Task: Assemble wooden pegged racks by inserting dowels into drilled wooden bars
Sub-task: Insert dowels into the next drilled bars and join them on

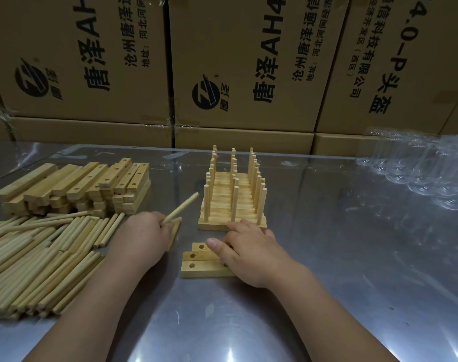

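A dowel (182,207) is gripped in the left hand (144,239), tilted up and to the right, while the drilled bars (196,269) lying crosswise just right of it are held down under the flat, uncurled right hand (248,253), their open holes nearest the dowel.

Pale yellow-tan dowels (39,246), bars (76,186); grey shiny table (327,257); brown cartons (248,61), black print.
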